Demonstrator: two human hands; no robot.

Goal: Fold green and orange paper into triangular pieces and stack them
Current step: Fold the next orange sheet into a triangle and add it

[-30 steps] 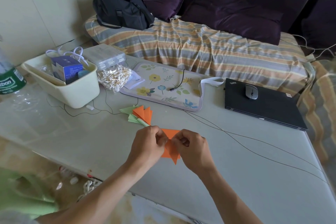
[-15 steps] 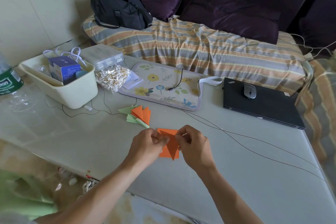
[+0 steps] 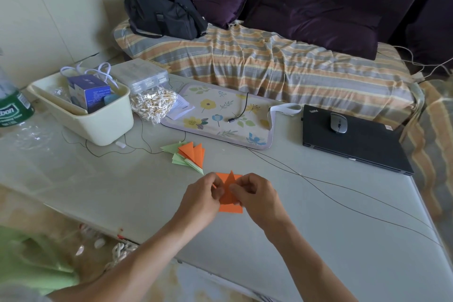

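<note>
Stack of folded green and orange triangles [image 3: 190, 154] near table [image 3: 318, 216] middle | left hand [image 3: 203, 200], fingers curled, pinching orange paper piece [image 3: 230, 195] | right hand [image 3: 255, 197] pinching likewise | probably light, limp, crease-prone; best gripped along folds

Single head-worn wide-angle view, looking forward and down from the person's own height, close above the table [image 3: 318, 216], sofa [image 3: 318, 7] at the far edge

Soft, even daylight, no hard shadows. Pale glare on the table [image 3: 73, 179] left of the fingers. Edges bow with wide-angle distortion; near-left corner blurs out.
</note>
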